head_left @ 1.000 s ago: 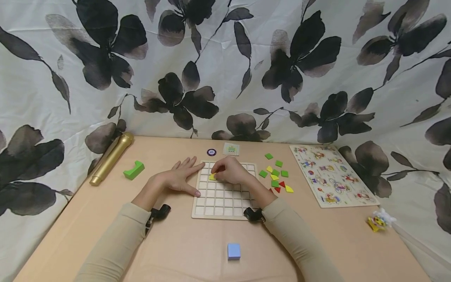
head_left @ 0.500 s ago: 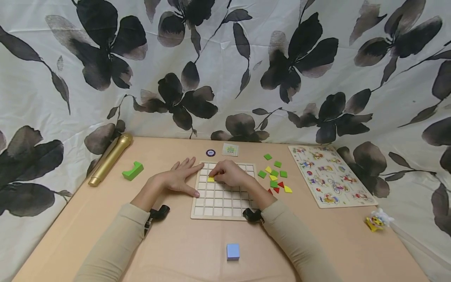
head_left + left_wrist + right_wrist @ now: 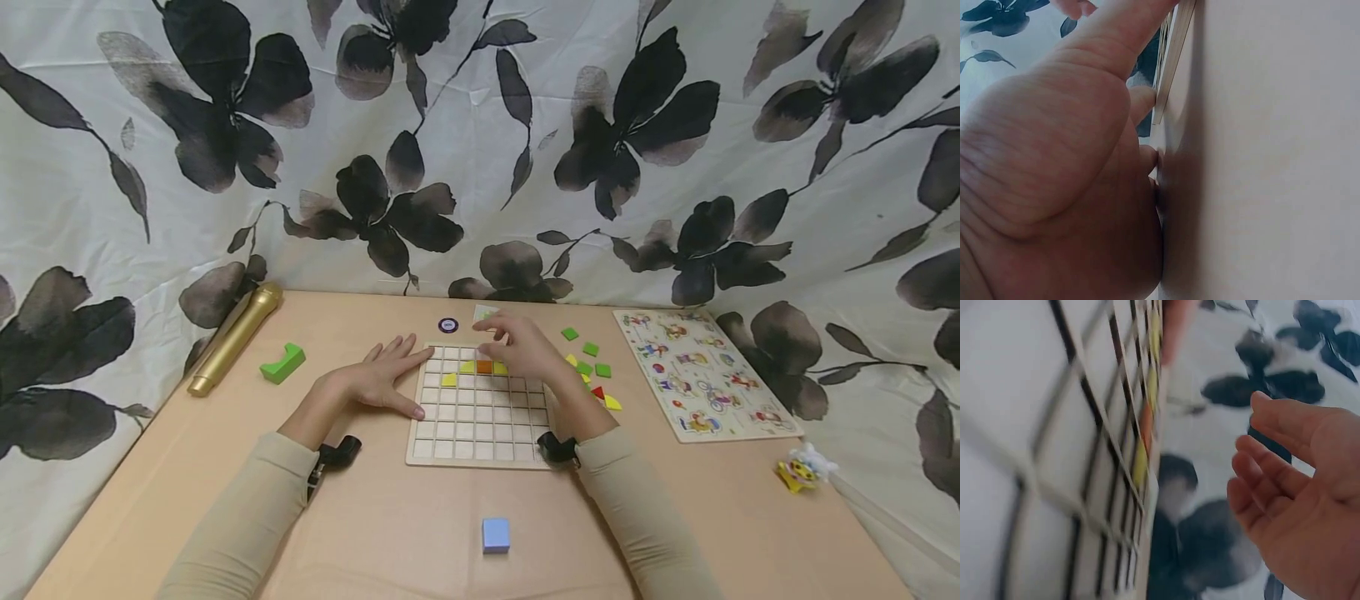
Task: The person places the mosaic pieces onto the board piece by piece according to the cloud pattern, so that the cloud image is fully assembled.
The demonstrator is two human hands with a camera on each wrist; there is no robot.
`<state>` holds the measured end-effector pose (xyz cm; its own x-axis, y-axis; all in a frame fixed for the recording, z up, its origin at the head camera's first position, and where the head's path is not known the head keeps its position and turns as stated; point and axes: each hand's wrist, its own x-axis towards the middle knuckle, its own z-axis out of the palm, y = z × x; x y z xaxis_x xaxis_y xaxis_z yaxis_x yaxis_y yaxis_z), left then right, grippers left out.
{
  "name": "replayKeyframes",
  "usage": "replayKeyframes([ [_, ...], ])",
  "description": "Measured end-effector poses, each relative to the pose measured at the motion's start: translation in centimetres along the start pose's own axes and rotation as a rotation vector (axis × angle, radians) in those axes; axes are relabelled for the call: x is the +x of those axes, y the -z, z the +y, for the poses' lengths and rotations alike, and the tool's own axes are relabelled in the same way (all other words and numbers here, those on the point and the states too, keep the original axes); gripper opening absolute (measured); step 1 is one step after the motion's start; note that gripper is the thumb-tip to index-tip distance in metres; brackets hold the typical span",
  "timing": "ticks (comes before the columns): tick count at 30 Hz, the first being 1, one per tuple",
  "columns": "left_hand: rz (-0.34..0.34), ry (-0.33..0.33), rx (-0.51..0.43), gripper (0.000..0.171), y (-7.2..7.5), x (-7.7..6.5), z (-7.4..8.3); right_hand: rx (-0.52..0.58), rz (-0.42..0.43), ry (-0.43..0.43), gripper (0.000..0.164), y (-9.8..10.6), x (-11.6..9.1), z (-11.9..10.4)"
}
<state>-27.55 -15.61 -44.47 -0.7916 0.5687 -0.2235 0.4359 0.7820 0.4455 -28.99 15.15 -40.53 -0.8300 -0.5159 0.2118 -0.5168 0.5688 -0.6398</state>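
Note:
A pale grid board (image 3: 476, 454) lies flat in front of me. My left hand (image 3: 371, 386) is spread at its left edge, thumb and fingertips touching the rim; the left wrist view shows this hand (image 3: 1047, 150) beside the board's edge (image 3: 1174, 62). Over the board's upper right, my right hand (image 3: 522, 346) is raised with loosely bent fingers. Nothing shows between them in the right wrist view of that hand (image 3: 1310, 494). In the board's cells sit a lower yellow piece (image 3: 448, 380), an orange square (image 3: 484, 367) and yellow pieces on either side of the orange one.
Loose green tiles (image 3: 591, 349), yellow pieces (image 3: 612, 402) and a red triangle (image 3: 597, 392) lie right of the board. Around are a picture board (image 3: 705, 375), small toy (image 3: 802, 468), blue cube (image 3: 496, 536), green arch block (image 3: 283, 364), gold tube (image 3: 236, 340), round token (image 3: 447, 325) and partly covered card (image 3: 483, 312).
My right hand has let go of the lower yellow piece, leaving it in a cell, and has moved up and right. The orange square and its yellow neighbours are uncovered. My left hand stays put.

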Motion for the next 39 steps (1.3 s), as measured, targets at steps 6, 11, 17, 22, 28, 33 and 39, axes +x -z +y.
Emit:
replayKeyframes([
  [6,-0.001,-0.001,-0.011,0.12,0.0,0.0,-0.1,-0.023,0.159,-0.113,0.042,3.2,-0.9,2.5],
  [11,0.001,-0.002,-0.007,0.12,0.1,0.0,-0.2,-0.035,0.262,-0.214,0.043,4.8,-1.7,5.3],
  [17,-0.002,0.008,0.002,0.121,0.2,0.1,-0.3,-0.056,0.264,-0.26,0.047,5.4,-2.4,8.4],
  [22,-0.007,0.006,0.0,0.121,0.2,0.1,-0.3,-0.164,0.195,-0.3,0.047,5.4,-2.7,10.4],
  [28,-0.004,0.001,-0.004,0.121,0.2,0.2,-0.2,-0.275,0.091,-0.372,0.047,5.3,-3.1,11.8],
  [33,0.001,0.001,-0.005,0.12,0.1,0.1,-0.2,-0.298,0.06,-0.355,0.039,5.0,-3.4,11.9],
  [39,0.002,0.002,-0.003,0.12,0.1,0.1,-0.3,-0.233,0.085,-0.387,0.033,5.1,-3.4,11.8],
])
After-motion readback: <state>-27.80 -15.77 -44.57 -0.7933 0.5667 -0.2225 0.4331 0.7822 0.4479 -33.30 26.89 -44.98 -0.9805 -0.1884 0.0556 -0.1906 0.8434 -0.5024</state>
